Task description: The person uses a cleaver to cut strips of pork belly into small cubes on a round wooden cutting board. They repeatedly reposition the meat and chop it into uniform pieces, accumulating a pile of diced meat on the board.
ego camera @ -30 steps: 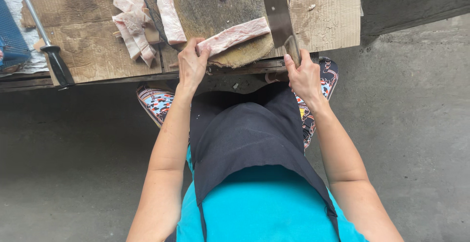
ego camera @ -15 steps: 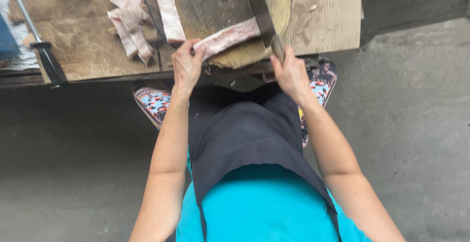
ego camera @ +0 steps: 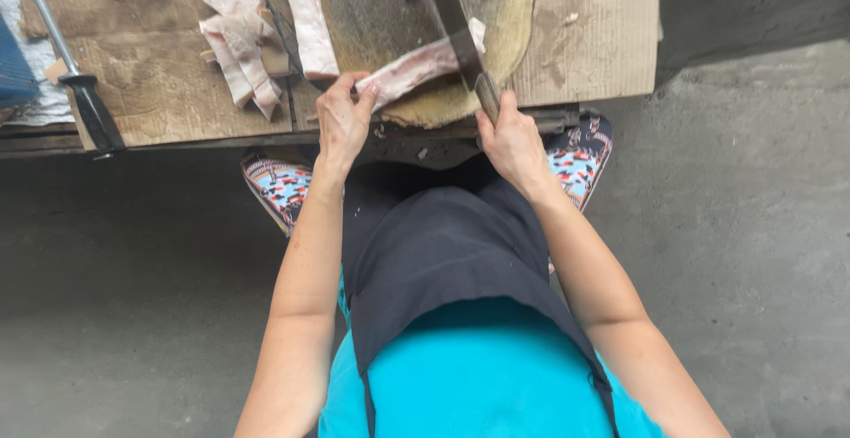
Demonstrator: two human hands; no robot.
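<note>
A long strip of pale pink meat (ego camera: 414, 68) lies across a round wooden chopping block (ego camera: 381, 13). My left hand (ego camera: 343, 119) presses down on the strip's near end with fingers curled over it. My right hand (ego camera: 511, 139) grips the handle of a large cleaver (ego camera: 452, 22), whose blade rests across the far end of the strip. A second strip of meat (ego camera: 310, 13) lies on the block to the left.
Several cut meat pieces (ego camera: 239, 48) are piled on the cardboard-covered table (ego camera: 584, 39). A sharpening steel with a black handle (ego camera: 84, 101) lies at the left. Below are my dark apron, patterned shoes (ego camera: 274, 186) and a concrete floor (ego camera: 753, 181).
The cleaver has swung left over the block and its blade now sits on the meat strip. My right hand moved left with it; the left hand kept holding the strip.
</note>
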